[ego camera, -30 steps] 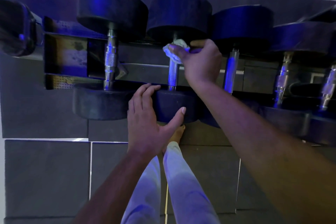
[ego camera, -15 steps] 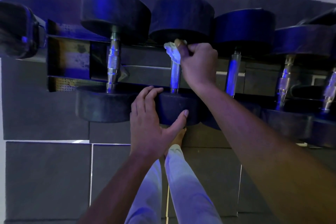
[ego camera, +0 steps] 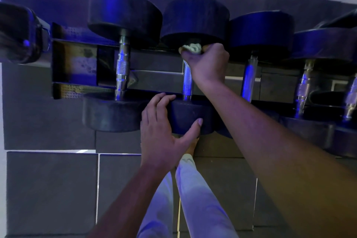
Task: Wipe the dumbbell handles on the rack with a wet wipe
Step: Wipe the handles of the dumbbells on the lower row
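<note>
Right hand (ego camera: 207,63) is wrapped around the far end of the second dumbbell's handle (ego camera: 187,81), fingers curled tight, with the crumpled wet wipe (ego camera: 191,47) bunched between palm and steel, hard up against the far weight head (ego camera: 195,17). Left hand (ego camera: 160,129) steadies the near weight head (ego camera: 190,117), fingers bent over its left edge and thumb spread along its front; it holds nothing else. To do this stroke well, my judgement: keep the wipe fully round the bar, drag it down toward the near head with a twist so the knurling gets cleaned all round, and keep the left hand braced so the dumbbell does not roll in its cradle. The lower stretch of the handle shows bare and looks yet to be covered. The rack (ego camera: 158,81) carries a row of dumbbells lying across its rails; a chrome knurled handle (ego camera: 122,69) sits to the left and another handle (ego camera: 248,77) just right, further ones beyond. Lighting is dim and blue; how wet the steel is cannot be told.
</note>
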`<action>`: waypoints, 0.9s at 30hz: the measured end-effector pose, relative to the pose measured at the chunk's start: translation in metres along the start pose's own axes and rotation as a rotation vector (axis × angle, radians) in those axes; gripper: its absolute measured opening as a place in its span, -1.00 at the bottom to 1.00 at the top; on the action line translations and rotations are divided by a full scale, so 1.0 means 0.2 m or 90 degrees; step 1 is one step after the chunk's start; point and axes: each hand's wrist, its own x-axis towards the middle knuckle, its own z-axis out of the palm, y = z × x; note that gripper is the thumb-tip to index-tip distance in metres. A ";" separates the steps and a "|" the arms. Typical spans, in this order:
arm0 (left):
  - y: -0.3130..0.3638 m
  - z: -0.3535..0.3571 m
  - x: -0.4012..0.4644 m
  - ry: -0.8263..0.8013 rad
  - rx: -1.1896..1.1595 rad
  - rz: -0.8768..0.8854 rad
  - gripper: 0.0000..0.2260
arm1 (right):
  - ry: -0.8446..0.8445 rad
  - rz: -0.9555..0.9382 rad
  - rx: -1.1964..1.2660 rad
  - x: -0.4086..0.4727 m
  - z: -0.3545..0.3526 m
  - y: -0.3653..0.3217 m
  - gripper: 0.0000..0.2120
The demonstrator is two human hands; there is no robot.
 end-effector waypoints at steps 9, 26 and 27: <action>0.00 -0.01 0.00 -0.008 0.001 -0.006 -0.27 | -0.026 0.011 0.043 -0.01 0.01 0.01 -0.66; -0.01 0.02 0.00 0.006 0.015 0.008 -0.29 | -0.148 0.368 0.456 0.12 -0.08 0.12 -0.68; -0.01 0.02 0.00 0.006 0.015 0.008 -0.29 | -0.148 0.338 0.439 0.11 -0.09 0.12 -0.76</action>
